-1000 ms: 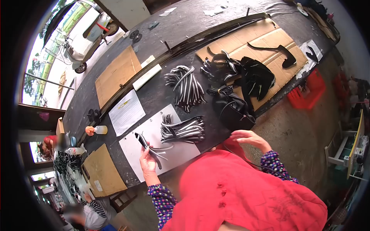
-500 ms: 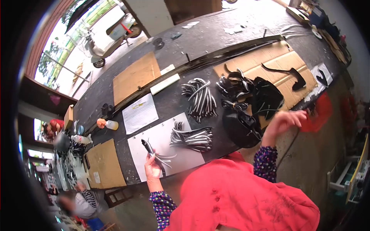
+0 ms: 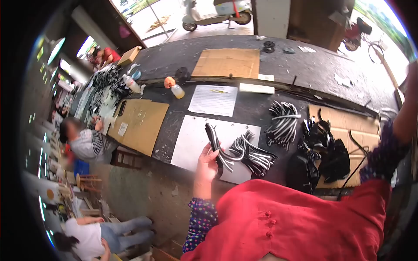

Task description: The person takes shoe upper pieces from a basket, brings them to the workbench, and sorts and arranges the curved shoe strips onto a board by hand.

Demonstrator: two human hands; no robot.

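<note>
The left hand [image 3: 208,162] pinches black-and-white strips [image 3: 213,137] above a white sheet [image 3: 186,148]; a slack pinch could let them fan apart. Just right of it, a strip bundle [image 3: 256,156] could catch their curling ends. Farther right, a black cord [image 3: 349,177] below the right hand [image 3: 412,76] could snag the sleeve [image 3: 379,154]; that blurred, cut-off hand's grip cannot be told.

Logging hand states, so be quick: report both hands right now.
Left hand: closed, holding black and white strips.
Right hand: blurred at the picture's edge; open or closed cannot be told.
</note>
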